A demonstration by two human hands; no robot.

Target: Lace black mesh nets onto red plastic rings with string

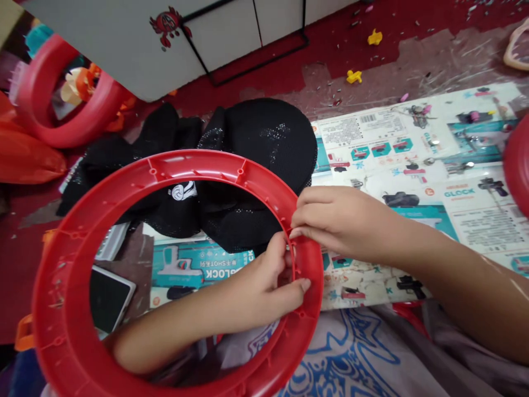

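Observation:
A large red plastic ring (124,176) is held up in front of me over my lap. My left hand (268,286) reaches through the ring's opening and grips its right rim, thumb on the outer face. My right hand (334,220) comes from the right and pinches the inner edge of the same rim, just above the left hand's fingers. What the fingertips pinch is too small to make out. Behind the ring lies a heap of black mesh fabric (256,143) with a small white patch.
Flattened toy-gun cardboard packaging (433,160) covers the red floor on the right. Another red ring (53,110) stands at the far left, and a red piece (518,165) shows at the right edge. A tablet (109,298) lies under the ring. Small yellow parts (354,76) are scattered beyond.

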